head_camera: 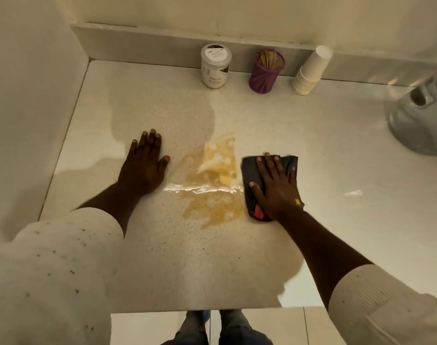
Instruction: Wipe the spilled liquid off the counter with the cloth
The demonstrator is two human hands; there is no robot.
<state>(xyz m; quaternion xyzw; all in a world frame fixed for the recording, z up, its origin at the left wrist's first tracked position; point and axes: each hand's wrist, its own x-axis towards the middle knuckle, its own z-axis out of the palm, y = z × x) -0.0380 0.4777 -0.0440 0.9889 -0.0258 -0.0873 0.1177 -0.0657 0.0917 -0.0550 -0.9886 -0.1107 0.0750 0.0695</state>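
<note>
You see a white lidded jar [215, 66]; right of it, a purple toothpick cup [266, 74], then stacked white paper cups [311, 70].

Left hand [144, 168]: palm down, flat on the desk [324, 145], fingers together and extended toward 12 o'clock, thumb splayed toward 2 o'clock. Left forearm bare, entering from 7 o'clock out of a pale knit sleeve [53, 270]. Right hand [277, 188]: palm down, fingers spread, pressing flat on the cloth [252, 170] with no closed grip; fingers point toward 11 o'clock. Right forearm bare, entering from 5 o'clock. The hands lie well apart.
</note>
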